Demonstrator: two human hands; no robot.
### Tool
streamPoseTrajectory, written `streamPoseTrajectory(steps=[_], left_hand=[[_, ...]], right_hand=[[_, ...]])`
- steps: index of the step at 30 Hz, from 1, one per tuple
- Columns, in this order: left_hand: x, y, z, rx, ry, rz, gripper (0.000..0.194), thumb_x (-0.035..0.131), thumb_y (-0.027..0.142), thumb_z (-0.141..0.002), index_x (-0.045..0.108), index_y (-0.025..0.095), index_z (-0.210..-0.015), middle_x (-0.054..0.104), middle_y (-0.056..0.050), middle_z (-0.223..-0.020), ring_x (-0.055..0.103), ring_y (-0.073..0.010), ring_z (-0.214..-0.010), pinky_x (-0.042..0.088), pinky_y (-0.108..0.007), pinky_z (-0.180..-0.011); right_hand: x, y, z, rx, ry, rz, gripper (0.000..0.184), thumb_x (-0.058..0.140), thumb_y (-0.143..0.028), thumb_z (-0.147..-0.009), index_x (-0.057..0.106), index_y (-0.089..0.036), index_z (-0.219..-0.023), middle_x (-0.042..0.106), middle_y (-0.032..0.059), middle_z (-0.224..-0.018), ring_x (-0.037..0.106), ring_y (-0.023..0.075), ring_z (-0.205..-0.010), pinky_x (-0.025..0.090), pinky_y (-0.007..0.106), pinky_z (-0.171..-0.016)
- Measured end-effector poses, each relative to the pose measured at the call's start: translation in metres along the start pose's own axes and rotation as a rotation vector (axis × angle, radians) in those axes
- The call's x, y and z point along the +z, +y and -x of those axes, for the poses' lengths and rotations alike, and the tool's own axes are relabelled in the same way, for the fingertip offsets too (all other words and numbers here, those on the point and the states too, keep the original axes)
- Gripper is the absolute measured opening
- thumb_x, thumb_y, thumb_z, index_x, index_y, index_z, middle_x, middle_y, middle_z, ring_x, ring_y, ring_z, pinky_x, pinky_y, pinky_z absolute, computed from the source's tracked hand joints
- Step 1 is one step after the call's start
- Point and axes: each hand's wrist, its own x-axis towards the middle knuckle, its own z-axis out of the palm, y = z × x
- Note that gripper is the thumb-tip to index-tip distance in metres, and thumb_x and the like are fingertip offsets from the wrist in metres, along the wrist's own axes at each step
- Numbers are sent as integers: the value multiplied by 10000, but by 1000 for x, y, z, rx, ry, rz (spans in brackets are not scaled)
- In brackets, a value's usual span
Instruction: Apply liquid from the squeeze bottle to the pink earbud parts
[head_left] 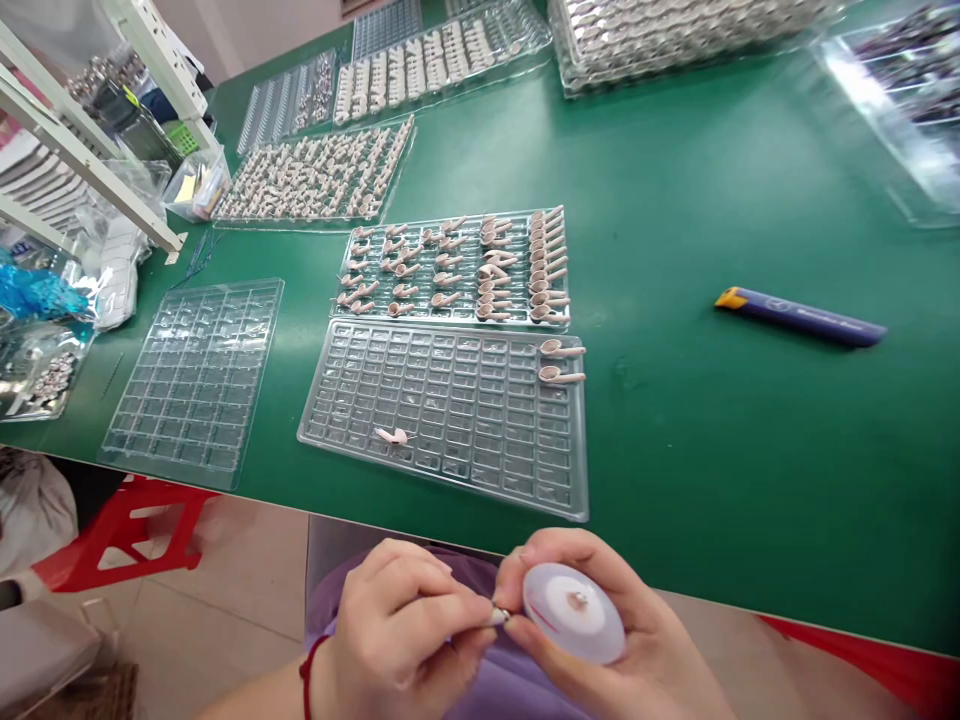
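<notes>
Above my lap, my left hand (412,625) pinches a small pale part (499,617) with a dark, shiny end, mostly covered by the fingertips. My right hand (607,630) curls around a round, translucent white piece (555,625), perhaps the base of a small bottle. Its thumb and finger meet the small part too. Just beyond both hands lies a clear compartment tray (450,405). Two earbud-like shells (562,349) lie at its right edge, and a single pale shell (394,436) rests near its front left.
Behind stands another tray (469,265) of shells, then a fuller one (315,175). A bare clear tray (199,370) lies left. On the green table (675,450), a blue-and-yellow cutter-like tool (802,318) lies right. Stacked trays (675,40) stand at the back; a red stool (142,535) is below left.
</notes>
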Motion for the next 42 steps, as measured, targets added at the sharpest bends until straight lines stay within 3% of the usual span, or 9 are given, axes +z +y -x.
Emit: streamPoseTrajectory(steps=[10,20,23,27,36,42], left_hand=[[0,1,0,-51,1,18,118,617,127,-881,659,175,-980,708,-47,-797,649,-167,-769,574,-295,-724],[1,4,-2,-552,-77,352,66,691,187,-814,755,174,-814,724,-41,-712,630,-149,-659,498,-244,-632],[3,4,-1,-636,-99,411,83,702,215,-804,770,167,-809,727,-54,-714,620,-152,-656,491,-244,-625],[5,3,0,-620,-85,427,101,705,241,-809,769,163,-809,718,-58,-695,613,-151,-645,493,-251,-627],[3,2,-2,-417,-67,381,216,690,381,-863,763,178,-877,719,-61,-709,639,-161,-671,528,-277,-645],[3,1,0,-425,-70,411,176,697,340,-861,778,186,-891,733,-71,-718,648,-164,-670,536,-275,-628]], right_hand=[[0,3,1,-90,1,60,206,747,-346,-796,588,-267,-901,640,-13,-752,616,121,-653,544,201,-594],[-1,7,-1,-166,32,47,218,751,-330,-803,601,-293,-956,664,-11,-783,626,117,-702,535,180,-634],[0,7,0,-179,28,49,208,737,-318,-815,595,-291,-965,654,-11,-771,622,123,-678,534,190,-598],[-1,9,0,-194,18,60,207,720,-323,-829,583,-283,-978,648,-4,-763,624,132,-666,540,207,-591],[-4,12,1,-174,-14,0,201,712,-323,-842,576,-279,-983,632,-1,-760,603,128,-662,526,218,-578],[-4,10,0,-174,-41,-8,194,711,-327,-844,572,-274,-969,621,-5,-754,598,124,-655,528,221,-585]])
